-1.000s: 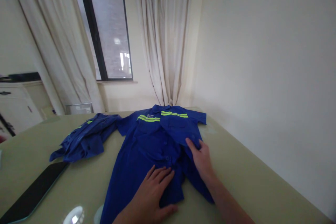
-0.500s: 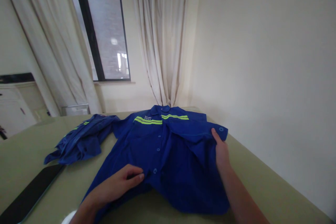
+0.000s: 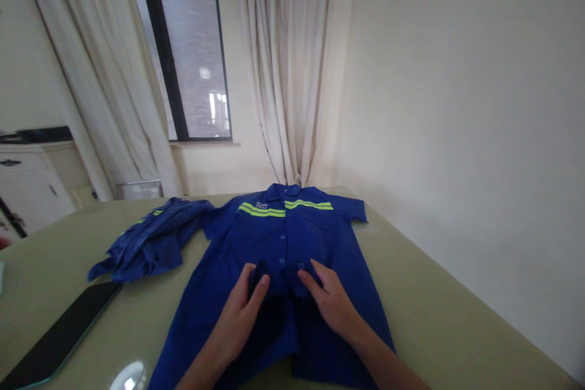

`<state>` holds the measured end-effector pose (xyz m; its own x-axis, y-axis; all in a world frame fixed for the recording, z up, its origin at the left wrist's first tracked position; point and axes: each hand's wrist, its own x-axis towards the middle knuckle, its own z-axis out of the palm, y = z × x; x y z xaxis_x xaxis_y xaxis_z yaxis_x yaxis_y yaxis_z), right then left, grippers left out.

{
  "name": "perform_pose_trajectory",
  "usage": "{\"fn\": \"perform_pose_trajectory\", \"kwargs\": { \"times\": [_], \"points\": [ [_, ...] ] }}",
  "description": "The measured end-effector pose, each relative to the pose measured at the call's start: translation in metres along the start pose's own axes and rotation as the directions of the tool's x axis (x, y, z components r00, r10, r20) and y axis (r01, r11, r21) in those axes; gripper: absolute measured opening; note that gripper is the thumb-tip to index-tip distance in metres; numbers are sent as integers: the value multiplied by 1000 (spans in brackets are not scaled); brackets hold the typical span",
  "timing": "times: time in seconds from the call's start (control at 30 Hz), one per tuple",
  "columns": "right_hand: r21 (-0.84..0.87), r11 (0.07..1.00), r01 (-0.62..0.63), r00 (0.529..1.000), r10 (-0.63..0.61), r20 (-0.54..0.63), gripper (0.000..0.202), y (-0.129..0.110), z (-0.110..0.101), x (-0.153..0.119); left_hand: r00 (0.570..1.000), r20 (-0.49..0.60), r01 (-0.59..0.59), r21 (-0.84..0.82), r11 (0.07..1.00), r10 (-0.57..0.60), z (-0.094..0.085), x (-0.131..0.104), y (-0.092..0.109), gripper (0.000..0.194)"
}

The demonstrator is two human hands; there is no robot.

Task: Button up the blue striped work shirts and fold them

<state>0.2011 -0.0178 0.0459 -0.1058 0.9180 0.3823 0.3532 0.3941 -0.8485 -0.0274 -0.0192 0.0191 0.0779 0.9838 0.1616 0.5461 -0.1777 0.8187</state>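
Observation:
A blue short-sleeved work shirt [image 3: 256, 244] with yellow-green reflective stripes lies front up on the table, its collar at the far end. My left hand [image 3: 242, 304] grips a gathered bit of the shirt's front edge between thumb and fingers. Across from it, my right hand [image 3: 329, 295] pinches the other front edge, where a button shows beside the thumb. Both edges are lifted near the middle, and the lower front hangs apart below my hands. Several buttons run down the upper front.
A second blue garment [image 3: 148, 244] lies crumpled to the left, touching the shirt's sleeve. Nearer me is a dark flat panel [image 3: 64, 332]. A shiny white round object [image 3: 129, 376] sits at the front edge of view. The wall [image 3: 466, 134] borders the table's right side.
My right hand has brought the raised front edge from the right back to the middle. My left hand has moved up and right and now grips the other edge.

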Motion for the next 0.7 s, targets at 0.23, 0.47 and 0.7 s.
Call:
{"fn": "perform_pose_trajectory", "kwargs": {
  "times": [0.23,0.47,0.7],
  "points": [
    [20,999,37,999,-37,28,33,8,9,-4,966,3,-255,-133,958,257,21,-10,14,34],
    [-11,988,155,981,-152,123,20,-2,9,-11,974,-58,-225,-275,935,217,18,-6,12,16],
    [-94,958,270,958,-258,124,16,-2,8,-15,975,-36,-217,-322,922,217,22,-9,16,21]
  ]
}}
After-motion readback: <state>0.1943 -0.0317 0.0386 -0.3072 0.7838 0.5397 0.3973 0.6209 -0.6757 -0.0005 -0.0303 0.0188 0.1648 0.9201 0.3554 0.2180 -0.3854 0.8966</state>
